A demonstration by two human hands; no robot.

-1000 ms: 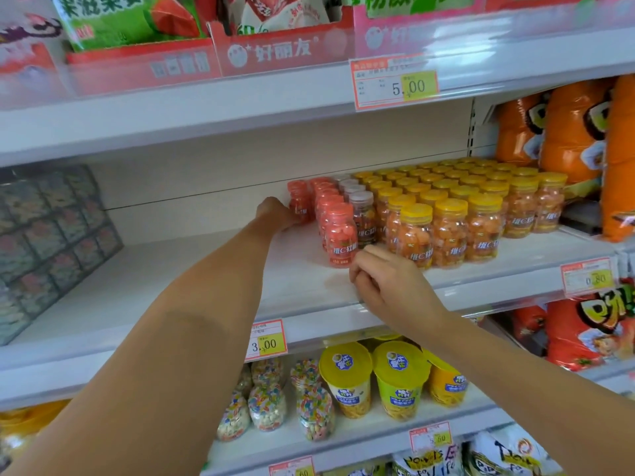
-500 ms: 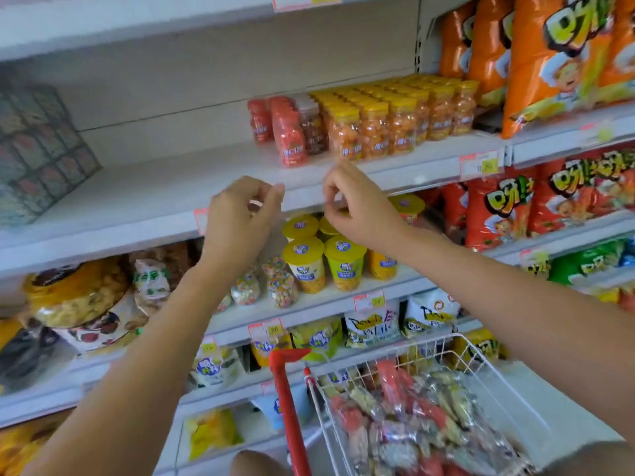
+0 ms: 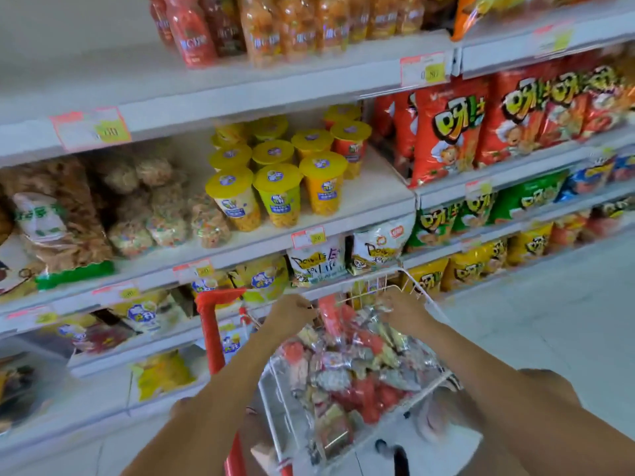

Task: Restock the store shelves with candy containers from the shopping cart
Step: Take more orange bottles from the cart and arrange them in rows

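Head view looks down on the white store shelves, which fill the frame from 9 o'clock to 3 o'clock. Below them, at 6 o'clock, stands the shopping cart, with a white wire basket and a red post. A pile of wrapped candy packets, red and silver, fills the basket. On the top shelf, at 12 o'clock, the candy jars stand in rows, red ones toward 11 o'clock and orange ones toward 1 o'clock. My left hand and my right hand are both at the far end of the basket, over the packets. Blur hides my fingers, so I cannot tell if either hand grips something.
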